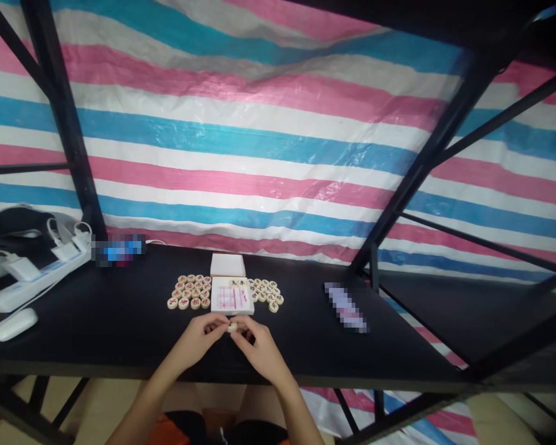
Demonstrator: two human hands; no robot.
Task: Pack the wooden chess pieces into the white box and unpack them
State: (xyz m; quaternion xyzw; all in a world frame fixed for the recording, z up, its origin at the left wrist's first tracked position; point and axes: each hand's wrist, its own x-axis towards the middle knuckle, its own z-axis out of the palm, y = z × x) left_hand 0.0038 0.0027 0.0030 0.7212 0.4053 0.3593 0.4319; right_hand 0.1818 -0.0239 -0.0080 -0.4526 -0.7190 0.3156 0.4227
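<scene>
Just in front of the open white box, a small pale xiangqi piece (pixel 232 328) sits between the fingertips of both hands. My left hand (pixel 200 339) is closed in a pinch at its left side. From the other side, my right hand (pixel 259 347) pinches it too; its marking is too small to read. The box tray (pixel 232 298) has a folded sheet with pink grid lines in it and two black-marked pieces (pixel 238 283) at its far right corner. Red-marked pieces (pixel 189 290) lie in rows left of the tray, and black-marked pieces (pixel 266 290) lie in a looser group to its right.
The white box lid (pixel 227 264) lies behind the tray. A white power strip (pixel 41 278) with chargers and cables runs along the left. A blurred phone-like item (pixel 345 307) lies at right. Black metal posts (pixel 398 179) and a striped sheet (pixel 241 123) border the black desk (pixel 120 327).
</scene>
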